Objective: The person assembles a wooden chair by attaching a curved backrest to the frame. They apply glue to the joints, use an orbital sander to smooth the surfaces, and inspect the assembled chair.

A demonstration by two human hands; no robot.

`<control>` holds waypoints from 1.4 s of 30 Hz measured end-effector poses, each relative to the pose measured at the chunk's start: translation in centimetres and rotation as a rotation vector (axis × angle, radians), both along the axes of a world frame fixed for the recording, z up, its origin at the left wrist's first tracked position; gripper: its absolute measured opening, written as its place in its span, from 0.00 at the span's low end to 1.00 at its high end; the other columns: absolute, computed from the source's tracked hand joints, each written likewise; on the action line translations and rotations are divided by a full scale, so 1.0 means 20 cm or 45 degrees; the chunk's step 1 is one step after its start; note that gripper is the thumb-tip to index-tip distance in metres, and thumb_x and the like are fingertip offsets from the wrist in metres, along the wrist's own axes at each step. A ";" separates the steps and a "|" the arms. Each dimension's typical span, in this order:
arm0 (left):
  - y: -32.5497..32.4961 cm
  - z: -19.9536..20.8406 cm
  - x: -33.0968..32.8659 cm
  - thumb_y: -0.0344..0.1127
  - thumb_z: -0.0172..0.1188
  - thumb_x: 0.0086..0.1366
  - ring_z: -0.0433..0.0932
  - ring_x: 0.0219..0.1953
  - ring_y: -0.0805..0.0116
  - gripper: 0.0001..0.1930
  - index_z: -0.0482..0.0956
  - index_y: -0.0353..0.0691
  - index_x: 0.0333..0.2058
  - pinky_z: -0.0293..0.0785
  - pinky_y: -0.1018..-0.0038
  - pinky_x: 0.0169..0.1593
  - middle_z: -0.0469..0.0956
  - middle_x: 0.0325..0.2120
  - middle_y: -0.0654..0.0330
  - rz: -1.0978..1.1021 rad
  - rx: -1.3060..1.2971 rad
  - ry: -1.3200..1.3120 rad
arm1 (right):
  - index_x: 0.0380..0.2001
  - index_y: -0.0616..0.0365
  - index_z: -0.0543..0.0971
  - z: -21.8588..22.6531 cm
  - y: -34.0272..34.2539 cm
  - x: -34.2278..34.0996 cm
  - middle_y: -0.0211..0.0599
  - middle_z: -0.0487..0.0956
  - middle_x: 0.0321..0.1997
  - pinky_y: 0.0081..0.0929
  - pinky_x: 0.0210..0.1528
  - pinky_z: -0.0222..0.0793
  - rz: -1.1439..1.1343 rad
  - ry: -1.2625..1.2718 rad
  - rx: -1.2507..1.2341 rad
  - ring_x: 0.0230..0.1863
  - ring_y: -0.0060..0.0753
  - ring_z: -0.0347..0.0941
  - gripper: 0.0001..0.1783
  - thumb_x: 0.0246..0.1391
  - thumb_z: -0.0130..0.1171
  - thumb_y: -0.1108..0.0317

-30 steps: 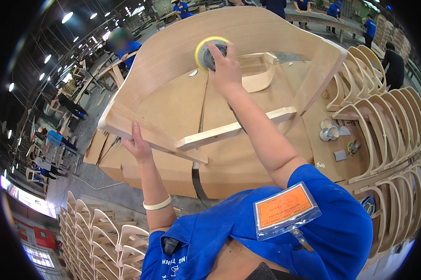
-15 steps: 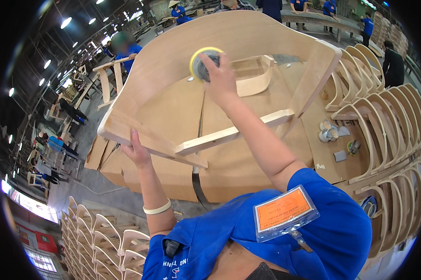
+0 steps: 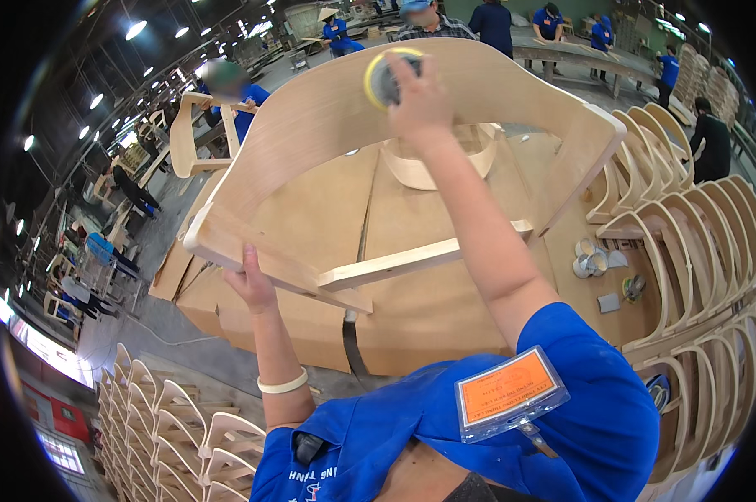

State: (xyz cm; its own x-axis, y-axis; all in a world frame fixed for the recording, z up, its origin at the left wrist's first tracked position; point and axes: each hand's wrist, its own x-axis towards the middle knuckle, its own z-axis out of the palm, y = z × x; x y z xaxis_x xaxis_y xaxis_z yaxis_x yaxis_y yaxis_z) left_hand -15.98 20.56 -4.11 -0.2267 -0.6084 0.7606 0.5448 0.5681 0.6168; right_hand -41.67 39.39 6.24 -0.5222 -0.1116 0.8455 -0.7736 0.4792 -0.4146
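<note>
A pale wooden chair frame [image 3: 303, 142] with a broad curved back stands tilted over a cardboard-covered table [image 3: 311, 335]. My left hand [image 3: 252, 284] grips its left side piece, thumb on top and the other fingers mostly hidden beneath. In my right hand [image 3: 421, 105] is a round grey sanding pad [image 3: 384, 82] with a yellow rim, pressed on the inner face of the curved back near its top edge. A straight crossbar [image 3: 411, 261] joins the frame's two sides.
Another curved wooden piece [image 3: 411, 171] lies on the table behind the frame. Stacked curved chair parts [image 3: 688, 226] stand at the right, more [image 3: 169, 418] at the lower left. Cans [image 3: 590, 261] sit at the table's right. A co-worker [image 3: 432, 25] is just beyond the frame.
My right hand has moved the sanding pad up and to the right along the curved back. My left hand keeps its hold on the side piece.
</note>
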 end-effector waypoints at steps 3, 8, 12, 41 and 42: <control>0.01 0.00 0.00 0.31 0.54 0.62 0.74 0.42 0.69 0.16 0.71 0.23 0.44 0.69 0.73 0.47 0.75 0.41 0.53 -0.040 0.000 0.015 | 0.59 0.30 0.63 0.06 0.07 -0.07 0.48 0.61 0.58 0.43 0.48 0.72 -0.166 -0.077 -0.024 0.48 0.57 0.72 0.42 0.39 0.65 0.71; 0.00 0.00 -0.02 0.31 0.56 0.62 0.73 0.42 0.70 0.16 0.71 0.24 0.44 0.69 0.74 0.47 0.75 0.40 0.54 -0.023 -0.010 0.024 | 0.60 0.29 0.62 0.10 0.02 -0.09 0.48 0.61 0.57 0.43 0.48 0.72 -0.144 -0.036 0.139 0.48 0.58 0.72 0.41 0.41 0.65 0.70; -0.01 -0.01 -0.01 0.31 0.57 0.61 0.72 0.41 0.72 0.15 0.71 0.25 0.43 0.69 0.75 0.46 0.75 0.39 0.56 -0.014 -0.002 0.010 | 0.59 0.31 0.63 0.15 0.02 -0.08 0.50 0.59 0.58 0.42 0.48 0.72 -0.079 -0.054 0.255 0.49 0.58 0.71 0.37 0.46 0.55 0.75; 0.01 0.02 -0.01 0.32 0.60 0.60 0.72 0.34 0.76 0.13 0.71 0.28 0.39 0.69 0.78 0.38 0.75 0.32 0.60 -0.063 0.013 0.005 | 0.61 0.29 0.60 0.25 0.05 -0.06 0.51 0.57 0.59 0.43 0.48 0.72 -0.297 -0.142 0.460 0.48 0.57 0.73 0.37 0.48 0.52 0.74; 0.01 0.02 -0.02 0.32 0.60 0.60 0.72 0.34 0.76 0.13 0.71 0.28 0.39 0.69 0.78 0.38 0.75 0.32 0.60 -0.028 -0.010 0.000 | 0.61 0.29 0.60 0.25 0.05 -0.06 0.51 0.58 0.58 0.43 0.47 0.72 -0.297 -0.129 0.471 0.48 0.57 0.73 0.37 0.48 0.52 0.74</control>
State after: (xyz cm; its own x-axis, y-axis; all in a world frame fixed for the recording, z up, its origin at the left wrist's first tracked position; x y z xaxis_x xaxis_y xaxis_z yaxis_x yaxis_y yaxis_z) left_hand -16.28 20.80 -3.79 -0.2400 -0.5975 0.7651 0.5574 0.5605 0.6126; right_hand -42.84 40.30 11.32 -0.6472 -0.2660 0.7144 -0.5915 0.7664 -0.2505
